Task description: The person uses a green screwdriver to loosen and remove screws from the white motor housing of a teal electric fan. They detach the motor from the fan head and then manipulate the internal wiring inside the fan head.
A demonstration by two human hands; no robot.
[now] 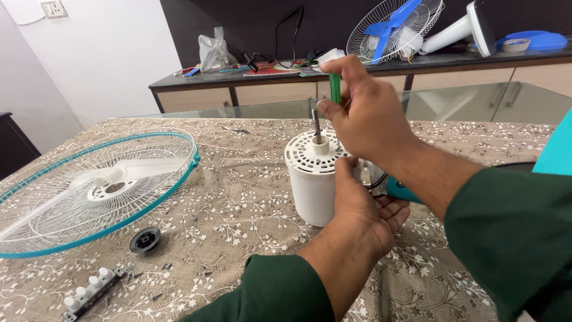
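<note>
One motor (313, 179), gripped by left hand (357, 209); right hand (363, 116) above it, fingers pinching one green screwdriver (335, 87). Left of motor: one grille (89, 188), one cap (145, 239), one switch strip (92, 289).

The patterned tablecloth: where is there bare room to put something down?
The widest bare stretch of tablecloth lies between the fan guard and the white motor housing. The far strip behind the housing is also open. The near-left corner is crowded: black round cap, switch strip, loose screws. Both hands, left hand and right hand, crowd the housing.
</note>
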